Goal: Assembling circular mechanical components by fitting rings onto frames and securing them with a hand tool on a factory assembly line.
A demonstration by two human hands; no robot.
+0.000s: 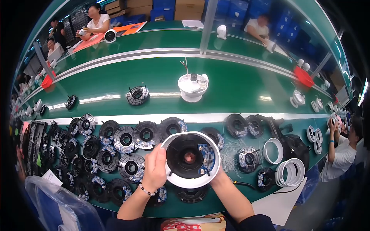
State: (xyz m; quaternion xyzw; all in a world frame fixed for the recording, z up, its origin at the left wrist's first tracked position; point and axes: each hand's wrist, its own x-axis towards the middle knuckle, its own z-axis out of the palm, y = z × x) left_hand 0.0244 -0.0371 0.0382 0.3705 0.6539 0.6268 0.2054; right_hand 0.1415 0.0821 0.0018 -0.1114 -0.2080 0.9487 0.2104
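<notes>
My left hand (pixel 155 165) grips the left side of a white round housing (pixel 216 154), fingers straight along its wall. My right hand (pixel 219 178) supports it from the lower right, its fingers mostly hidden behind. Inside the housing sits a black plastic disc (pixel 178 154) with a central hole, where a bit of skin tone shows through. A blue circuit board (pixel 208 158) is mounted on the disc's right side. Under and around my hands lie similar black discs with boards, such as the disc (pixel 132 168) near my left wrist and the partly covered disc (pixel 191 195) below the housing.
Several black discs cover the bench's left. To the right are white rings (pixel 290 172), a bundle of pale ties (pixel 231 154) and a black bag (pixel 295 148). Beyond, a green conveyor (pixel 239 84) carries a white camera base (pixel 192 90). A co-worker (pixel 341 154) sits at right.
</notes>
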